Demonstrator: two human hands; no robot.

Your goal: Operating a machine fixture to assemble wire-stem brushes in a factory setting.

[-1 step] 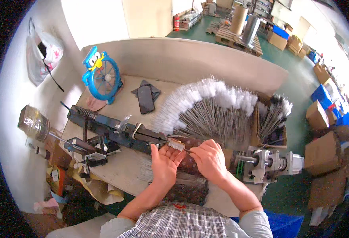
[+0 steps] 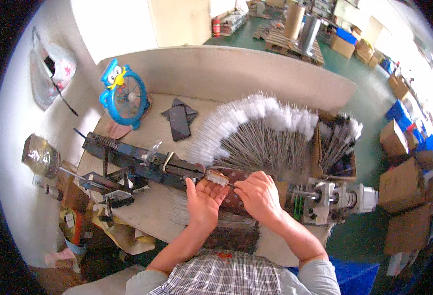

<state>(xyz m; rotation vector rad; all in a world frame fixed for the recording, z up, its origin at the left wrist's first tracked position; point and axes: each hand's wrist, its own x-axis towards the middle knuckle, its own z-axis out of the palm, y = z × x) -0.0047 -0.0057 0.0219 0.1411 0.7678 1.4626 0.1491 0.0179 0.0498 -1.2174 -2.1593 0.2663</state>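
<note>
My left hand (image 2: 203,202) lies palm up, thumb apart and fingers stretched out beneath a white brush head (image 2: 217,178) at the end of a dark bar-shaped machine (image 2: 172,163). From the right, my right hand (image 2: 259,196) pinches a thin dark wire stem (image 2: 233,186) that runs toward the white head. Whether the head is seated in the machine's end I cannot tell. Under and behind both hands is a dark red spotted cloth (image 2: 233,200). Beyond them fans out a large pile of white-tipped wire brushes (image 2: 256,135).
A motor unit with a metal shaft (image 2: 332,200) stands on the right of the table. A carton of brushes (image 2: 335,147) is behind it. At the back are a phone (image 2: 179,123) and a blue duck-shaped fan (image 2: 125,96). A low partition (image 2: 246,66) bounds the table's far side.
The whole view has shifted very slightly. My hands keep the same pose at the white brush head and its stem.
</note>
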